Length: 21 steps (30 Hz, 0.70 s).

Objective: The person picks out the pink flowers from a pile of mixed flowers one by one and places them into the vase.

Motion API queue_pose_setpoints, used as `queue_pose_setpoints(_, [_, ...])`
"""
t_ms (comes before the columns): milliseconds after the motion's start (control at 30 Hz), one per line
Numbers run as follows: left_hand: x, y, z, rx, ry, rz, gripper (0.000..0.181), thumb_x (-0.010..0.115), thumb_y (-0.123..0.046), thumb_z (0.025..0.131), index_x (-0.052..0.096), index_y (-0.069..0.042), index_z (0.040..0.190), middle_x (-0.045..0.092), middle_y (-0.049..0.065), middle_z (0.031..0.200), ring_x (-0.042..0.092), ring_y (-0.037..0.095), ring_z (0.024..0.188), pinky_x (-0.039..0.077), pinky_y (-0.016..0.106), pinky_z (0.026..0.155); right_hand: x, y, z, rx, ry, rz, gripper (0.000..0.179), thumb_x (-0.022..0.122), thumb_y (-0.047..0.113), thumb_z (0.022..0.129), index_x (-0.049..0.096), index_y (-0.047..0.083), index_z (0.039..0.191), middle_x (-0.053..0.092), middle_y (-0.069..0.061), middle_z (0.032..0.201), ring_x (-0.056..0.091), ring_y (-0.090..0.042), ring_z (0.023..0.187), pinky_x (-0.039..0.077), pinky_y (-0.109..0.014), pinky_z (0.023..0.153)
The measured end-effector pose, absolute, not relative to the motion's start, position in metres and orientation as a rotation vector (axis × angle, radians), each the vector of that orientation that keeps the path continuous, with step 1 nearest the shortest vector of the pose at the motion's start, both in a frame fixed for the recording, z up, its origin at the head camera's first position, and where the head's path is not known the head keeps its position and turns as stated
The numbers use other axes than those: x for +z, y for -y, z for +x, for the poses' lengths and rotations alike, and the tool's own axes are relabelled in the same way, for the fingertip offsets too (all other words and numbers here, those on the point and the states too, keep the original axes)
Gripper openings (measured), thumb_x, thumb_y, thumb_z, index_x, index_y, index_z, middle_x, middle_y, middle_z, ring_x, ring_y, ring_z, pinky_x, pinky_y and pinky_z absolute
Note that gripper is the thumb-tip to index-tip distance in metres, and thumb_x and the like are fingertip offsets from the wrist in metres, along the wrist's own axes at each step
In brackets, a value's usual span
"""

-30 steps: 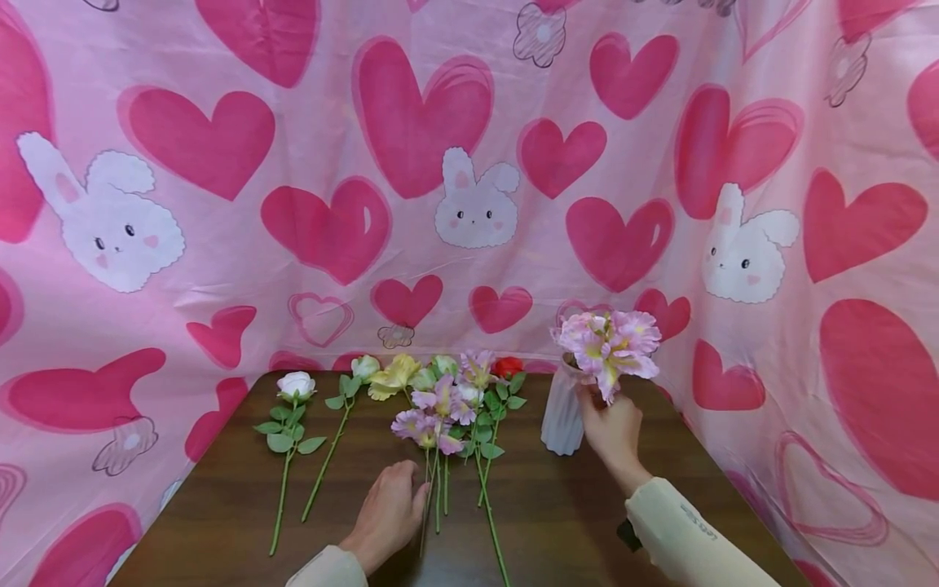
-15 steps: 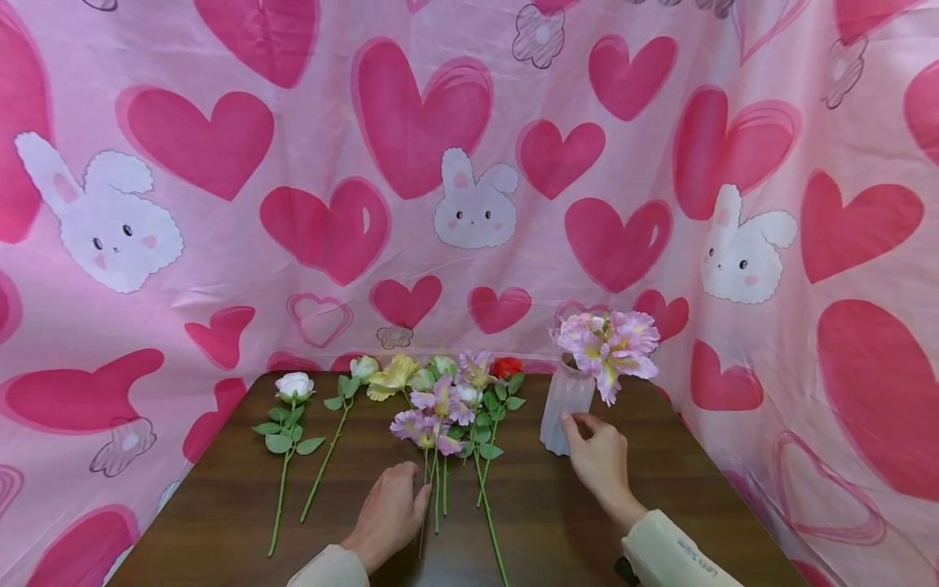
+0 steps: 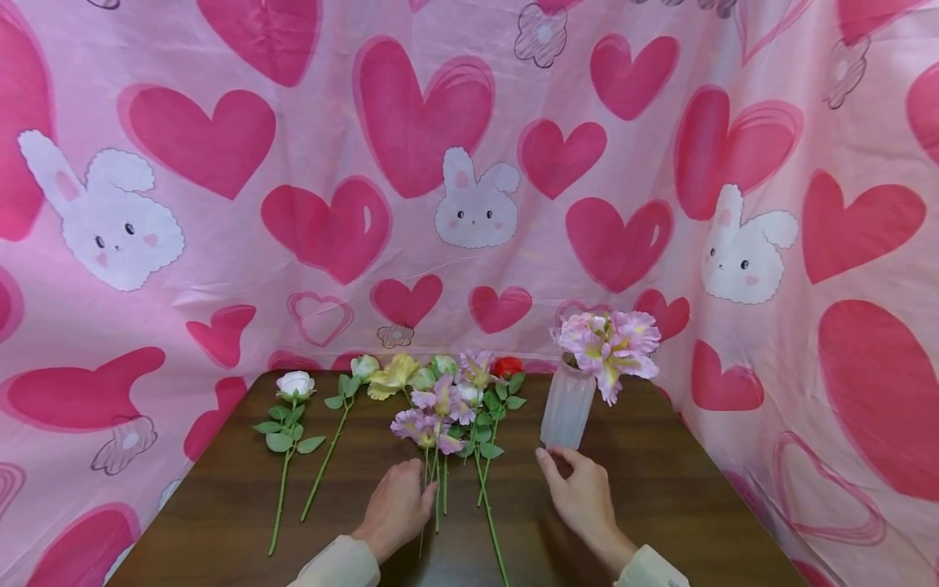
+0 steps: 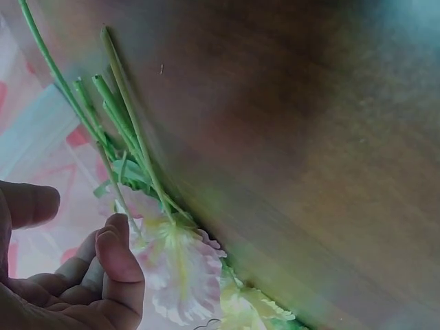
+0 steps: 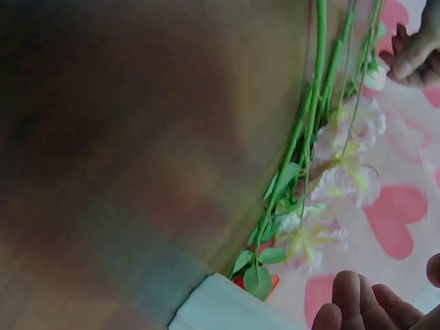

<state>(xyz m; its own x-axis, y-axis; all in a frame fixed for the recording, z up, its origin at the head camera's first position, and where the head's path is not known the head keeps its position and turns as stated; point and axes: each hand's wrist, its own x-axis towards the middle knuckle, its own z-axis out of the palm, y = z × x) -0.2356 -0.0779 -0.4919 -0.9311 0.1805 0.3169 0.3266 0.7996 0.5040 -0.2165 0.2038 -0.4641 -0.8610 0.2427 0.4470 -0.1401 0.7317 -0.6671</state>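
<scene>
Pink iris-like blooms (image 3: 619, 346) lean from a ribbed vase (image 3: 568, 403). The right hand (image 3: 583, 493), near its base, and left hand (image 3: 396, 501), beside flower stems (image 3: 438, 509), show thumbs and fingertips parted.

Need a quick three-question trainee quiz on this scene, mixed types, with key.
1. True or false: the right grip holds nothing.
2. What is the main colour of the petals above the vase? a) red b) pink c) blue
3. Fill in: in the head view, the leftmost bloom on the table is ____.

Key: 1. True. 2. b. 3. White.
</scene>
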Motion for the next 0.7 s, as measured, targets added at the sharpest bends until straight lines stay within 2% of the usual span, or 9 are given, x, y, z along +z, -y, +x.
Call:
queue_pose_setpoints(200, [-0.490,0.076,-0.240,-0.801,2.750,-0.393,0.023,0.078,-0.020,0.090,0.059,-0.008,0.084,0.058,0.003,0.075,0.061,0.025,0.072,0.049,0.045,0.065,-0.471,-0.199,-0.207,0.977,2.449,-0.035,0.020,0.076,0.039,0.094,0.079,0.019,0.097,0.066,0.015,0.074,0.058,-0.003,0.068,0.048,-0.027,0.065])
queue_pose_setpoints(533, [-0.491,0.074,-0.249,-0.788,2.857,-0.365,0.024,0.077,-0.022,0.091,0.062,-0.004,0.085,0.061,0.006,0.076,0.062,0.028,0.073,0.052,0.048,0.070,-0.478,-0.195,-0.197,0.921,2.513,-0.005,0.029,0.076,0.045,0.092,0.079,0.018,0.102,0.068,0.016,0.083,0.059,-0.001,0.073,0.049,-0.027,0.067])
queue_pose_setpoints(700, [-0.493,0.076,-0.250,-0.791,2.906,-0.349,0.026,0.076,-0.022,0.091,0.060,-0.005,0.080,0.061,0.006,0.073,0.062,0.027,0.070,0.051,0.047,0.067,-0.480,-0.194,-0.194,0.900,2.521,-0.001,0.027,0.077,0.044,0.091,0.078,0.020,0.102,0.067,0.015,0.083,0.058,-0.002,0.073,0.048,-0.026,0.066])
